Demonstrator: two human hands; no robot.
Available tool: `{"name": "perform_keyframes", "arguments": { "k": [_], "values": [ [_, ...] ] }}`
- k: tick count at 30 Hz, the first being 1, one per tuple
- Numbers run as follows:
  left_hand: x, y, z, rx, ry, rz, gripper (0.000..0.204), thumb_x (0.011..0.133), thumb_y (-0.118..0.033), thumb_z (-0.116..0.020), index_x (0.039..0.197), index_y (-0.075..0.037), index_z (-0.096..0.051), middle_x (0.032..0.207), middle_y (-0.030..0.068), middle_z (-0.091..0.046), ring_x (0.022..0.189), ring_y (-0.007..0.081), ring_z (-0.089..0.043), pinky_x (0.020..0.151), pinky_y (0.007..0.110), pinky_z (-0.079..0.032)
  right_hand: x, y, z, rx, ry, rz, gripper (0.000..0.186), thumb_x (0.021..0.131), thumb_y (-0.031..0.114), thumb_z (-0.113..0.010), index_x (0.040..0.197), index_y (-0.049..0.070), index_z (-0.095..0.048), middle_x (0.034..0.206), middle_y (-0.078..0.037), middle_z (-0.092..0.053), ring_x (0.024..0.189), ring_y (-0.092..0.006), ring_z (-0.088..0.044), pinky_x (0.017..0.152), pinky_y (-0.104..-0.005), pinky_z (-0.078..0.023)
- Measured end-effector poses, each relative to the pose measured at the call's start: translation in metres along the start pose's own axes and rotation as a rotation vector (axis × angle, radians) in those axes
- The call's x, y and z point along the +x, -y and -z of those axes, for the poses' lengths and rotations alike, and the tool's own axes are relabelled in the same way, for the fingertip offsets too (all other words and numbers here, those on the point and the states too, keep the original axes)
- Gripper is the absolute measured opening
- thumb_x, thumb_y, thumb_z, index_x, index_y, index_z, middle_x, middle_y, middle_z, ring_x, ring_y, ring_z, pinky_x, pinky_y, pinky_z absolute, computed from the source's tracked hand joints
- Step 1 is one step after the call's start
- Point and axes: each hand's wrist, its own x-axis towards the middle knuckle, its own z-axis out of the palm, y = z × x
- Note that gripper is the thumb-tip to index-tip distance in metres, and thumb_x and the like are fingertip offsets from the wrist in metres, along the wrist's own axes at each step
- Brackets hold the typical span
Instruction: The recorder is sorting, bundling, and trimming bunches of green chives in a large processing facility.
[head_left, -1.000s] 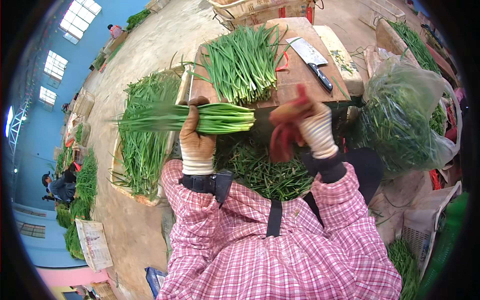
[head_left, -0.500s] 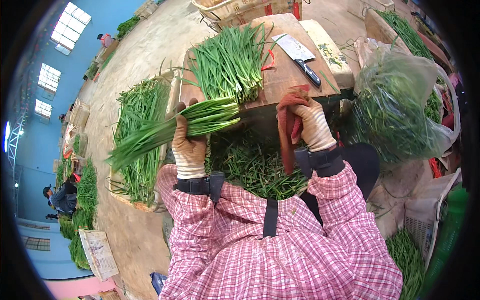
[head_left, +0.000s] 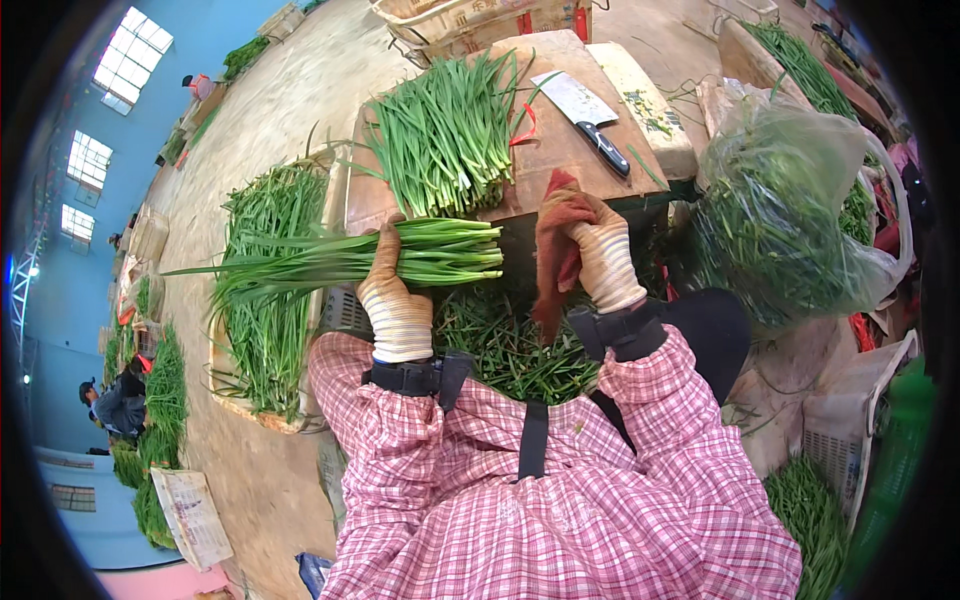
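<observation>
My left hand (head_left: 390,285), in a brown and white work glove, is closed around a bunch of garlic chives (head_left: 440,248). The pale cut ends point right and the long green leaves trail left. A red-brown cloth (head_left: 556,240) hangs from my gloved right hand (head_left: 602,252), its fingers closed on it. Just beyond, on a wooden board (head_left: 545,185), lies a larger pile of garlic chives (head_left: 445,130). Near the pile are a red strip (head_left: 528,124) and a cleaver (head_left: 580,105) with a black handle.
A crate of greens (head_left: 265,300) stands at the left. Loose leaf scraps (head_left: 515,340) fill the space under my hands. A clear plastic bag of greens (head_left: 780,210) bulges at the right. Beyond the board sits a pale crate (head_left: 480,25). Another person (head_left: 120,405) is far left.
The bunch in my left hand has swung nearly level and shifted right, toward the cloth. My right hand, still with the cloth, has moved slightly left and nearer. The view has shifted a little.
</observation>
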Motion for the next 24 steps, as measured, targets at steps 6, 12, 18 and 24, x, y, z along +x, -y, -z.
{"name": "perform_keyframes", "arguments": {
  "k": [6, 12, 18, 24],
  "values": [
    [0.002, 0.016, -0.002, 0.086, -0.050, 0.014, 0.033, 0.090, -0.029, -0.073, 0.113, -0.006, -0.071, 0.107, 0.0034, -0.068, 0.088, 0.0160, -0.065, 0.079, 0.034, -0.056, -0.014, -0.010, -0.028, -0.109, 0.245, -0.176, 0.038, 0.084, 0.006, -0.066, 0.120, -0.004, -0.062, 0.098, -0.004, -0.066, 0.085, -0.0076, -0.058, 0.075, -0.0225, -0.051],
    [0.012, 0.000, 0.008, -0.029, -0.022, 0.065, 0.033, 0.092, -0.030, -0.069, 0.117, -0.009, -0.066, 0.112, 0.0087, -0.068, 0.103, 0.0268, -0.065, 0.093, 0.048, -0.053, 0.000, 0.008, 0.010, 0.135, 0.215, -0.260, 0.026, 0.084, 0.000, -0.058, 0.110, -0.002, -0.061, 0.092, -0.005, -0.067, 0.080, -0.0146, -0.067, 0.073, -0.0299, -0.059],
    [0.018, 0.009, 0.024, -0.272, 0.327, 0.110, 0.024, 0.092, -0.031, -0.068, 0.106, -0.012, -0.063, 0.101, 0.0038, -0.067, 0.097, 0.0229, -0.063, 0.097, 0.048, -0.048, -0.019, 0.014, -0.023, -0.030, 0.316, -0.271, 0.023, 0.084, 0.006, -0.061, 0.104, -0.003, -0.065, 0.090, -0.004, -0.067, 0.074, -0.0088, -0.063, 0.065, -0.0216, -0.052],
    [0.013, 0.009, 0.026, -0.575, 0.560, 0.066, 0.022, 0.089, -0.031, -0.072, 0.098, -0.015, -0.061, 0.072, -0.0046, -0.052, 0.074, 0.0140, -0.054, 0.091, 0.040, -0.045, -0.012, 0.033, -0.013, 0.233, 0.348, -0.360, 0.025, 0.083, 0.006, -0.057, 0.107, 0.000, -0.061, 0.086, -0.001, -0.064, 0.071, -0.0080, -0.060, 0.064, -0.0210, -0.050]
  ]
}}
